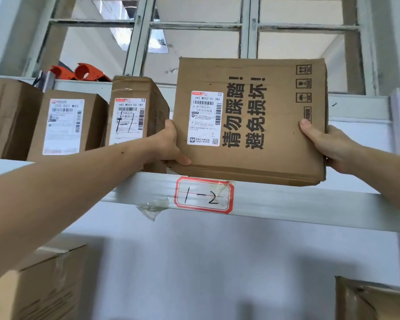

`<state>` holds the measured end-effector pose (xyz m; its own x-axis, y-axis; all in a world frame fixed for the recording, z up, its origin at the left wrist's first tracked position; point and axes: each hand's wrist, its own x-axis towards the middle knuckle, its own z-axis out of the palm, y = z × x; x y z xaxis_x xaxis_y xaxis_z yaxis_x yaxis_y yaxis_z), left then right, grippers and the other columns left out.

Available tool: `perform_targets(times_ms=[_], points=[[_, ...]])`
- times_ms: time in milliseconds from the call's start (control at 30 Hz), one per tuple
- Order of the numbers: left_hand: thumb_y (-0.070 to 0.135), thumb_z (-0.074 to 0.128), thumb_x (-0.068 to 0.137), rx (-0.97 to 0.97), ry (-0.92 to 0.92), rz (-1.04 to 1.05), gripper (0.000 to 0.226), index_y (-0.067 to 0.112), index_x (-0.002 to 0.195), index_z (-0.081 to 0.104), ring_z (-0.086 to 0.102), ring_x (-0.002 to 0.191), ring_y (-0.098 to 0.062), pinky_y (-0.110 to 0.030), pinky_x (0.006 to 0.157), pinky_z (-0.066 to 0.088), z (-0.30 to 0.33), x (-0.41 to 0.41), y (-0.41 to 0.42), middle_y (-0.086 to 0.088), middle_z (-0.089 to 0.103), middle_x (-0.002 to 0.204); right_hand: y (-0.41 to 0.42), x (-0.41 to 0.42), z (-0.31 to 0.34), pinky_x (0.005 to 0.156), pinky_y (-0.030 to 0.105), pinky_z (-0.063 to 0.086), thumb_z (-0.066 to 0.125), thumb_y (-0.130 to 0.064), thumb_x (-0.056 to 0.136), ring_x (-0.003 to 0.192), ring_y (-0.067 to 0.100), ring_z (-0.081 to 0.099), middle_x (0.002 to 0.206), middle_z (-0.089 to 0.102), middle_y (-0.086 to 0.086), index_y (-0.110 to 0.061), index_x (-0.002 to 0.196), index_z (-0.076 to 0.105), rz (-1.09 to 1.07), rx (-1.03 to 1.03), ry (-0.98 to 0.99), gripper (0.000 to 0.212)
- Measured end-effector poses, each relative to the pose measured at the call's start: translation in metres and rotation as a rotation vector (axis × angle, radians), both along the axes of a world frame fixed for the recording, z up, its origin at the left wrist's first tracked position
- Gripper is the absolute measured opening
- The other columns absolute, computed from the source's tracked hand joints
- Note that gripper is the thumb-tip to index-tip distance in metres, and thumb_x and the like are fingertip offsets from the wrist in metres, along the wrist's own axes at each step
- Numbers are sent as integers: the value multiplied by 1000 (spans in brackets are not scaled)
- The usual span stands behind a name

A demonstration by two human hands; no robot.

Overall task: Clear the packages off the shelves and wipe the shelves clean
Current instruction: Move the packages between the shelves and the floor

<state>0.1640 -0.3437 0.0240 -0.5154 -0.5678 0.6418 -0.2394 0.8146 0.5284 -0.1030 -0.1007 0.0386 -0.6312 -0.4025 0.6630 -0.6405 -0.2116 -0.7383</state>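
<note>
Both hands are clamped on the large brown cardboard box with black printed characters and a white shipping label (249,121): the left hand (169,144) grips its left edge with the thumb curled under the lower corner, and the right hand (328,146) holds the right edge, thumb pressed flat on the front face and fingers hidden behind. The box sits between the hands, its bottom edge at or just over the front lip of the pale grey metal shelf (286,199), which carries a red-bordered white tag (203,195) directly below the left hand's side of the box.

To do this step well, I judge the box should come straight toward the body with both sides kept level, then lower once its bottom has cleared the lip (the crumpled lower flaps look soft, so support from beneath would be safer than squeezing the sides). The left forearm passes close in front of a neighbouring package, so a clean outward pull should avoid dragging it along.

Counted on this shelf: one box in hand, and three more brown cardboard parcels to the left of the left hand, namely a narrow taped one (134,118) just beside that hand, a labelled one (69,125) further left, and a plain one (7,116) at the frame edge. Two orange plastic tape dispensers (83,71) lie behind them. Below the arms, two more cardboard boxes (44,285) show, one under each forearm.
</note>
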Motion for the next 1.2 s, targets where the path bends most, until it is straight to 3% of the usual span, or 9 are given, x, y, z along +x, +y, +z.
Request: perform_targets(times_ms=[167, 367, 533, 633, 700, 833, 933, 1100, 1200], points=[[15, 90, 67, 28, -26, 3, 124, 9, 150, -2, 51, 119, -28, -42, 103, 47, -2, -3, -6, -9, 49, 132, -3, 3, -5, 88, 37, 50, 63, -66, 83, 108, 22, 64, 124, 64, -4, -25, 134, 53, -18, -16, -7, 66], [16, 86, 72, 43, 5, -23, 107, 9, 145, 9, 52, 117, -26, -42, 101, 48, -2, -2, -3, -7, 51, 128, 0, 10, -5, 82, 36, 48, 61, -66, 85, 102, 19, 63, 123, 64, -6, -29, 130, 54, -46, -4, 1, 59], [20, 86, 73, 78, 81, -54, 85, 14, 134, 28, 55, 111, -23, -34, 92, 49, 0, 3, 1, -2, 56, 120, 1, 12, -1, 86, 39, 47, 62, -72, 80, 107, 23, 62, 126, 62, -4, -24, 137, 50, -83, 30, -40, 75], [22, 86, 72, 133, 158, -125, 85, 16, 137, 32, 55, 113, -21, -35, 98, 47, 2, 7, 4, 0, 57, 124, -1, 12, 1, 87, 41, 51, 63, -75, 76, 105, 27, 64, 125, 63, 1, -18, 137, 50, -101, 57, -93, 84], [26, 86, 72, 158, 172, -144, 86, 17, 139, 33, 55, 114, -20, -34, 100, 46, 1, 10, 6, 2, 56, 126, -2, 14, 2, 79, 38, 52, 63, -74, 77, 103, 29, 64, 124, 64, 5, -14, 135, 52, -122, 71, -124, 84], [37, 86, 70, 153, 141, -76, 92, 14, 140, 31, 53, 114, -20, -35, 100, 45, 0, 16, 9, 0, 54, 128, -1, 20, 7, 68, 34, 47, 63, -64, 85, 92, 27, 64, 113, 66, 5, -15, 129, 56, -119, 125, -162, 66], [46, 84, 70, 157, 177, -3, 94, 10, 138, 29, 52, 111, -23, -38, 93, 47, 2, 19, 14, -4, 51, 127, 1, 24, 10, 64, 33, 48, 61, -50, 93, 81, 20, 64, 102, 68, 2, -19, 125, 59, -56, 168, -191, 44], [49, 80, 74, 206, 127, 25, 90, 9, 139, 32, 55, 101, -23, -34, 73, 49, -2, 22, 28, -5, 52, 122, 4, 27, 5, 66, 34, 50, 61, -37, 95, 81, 22, 64, 108, 68, 5, -18, 124, 60, -35, 255, -225, 35], [42, 78, 79, 237, 125, 11, 60, 13, 120, 46, 55, 79, -14, -28, 61, 46, -5, 18, 27, 0, 56, 95, 5, 28, 2, 74, 36, 53, 63, -31, 94, 84, 24, 64, 111, 68, 7, -15, 124, 60, -46, 255, -223, 34]])
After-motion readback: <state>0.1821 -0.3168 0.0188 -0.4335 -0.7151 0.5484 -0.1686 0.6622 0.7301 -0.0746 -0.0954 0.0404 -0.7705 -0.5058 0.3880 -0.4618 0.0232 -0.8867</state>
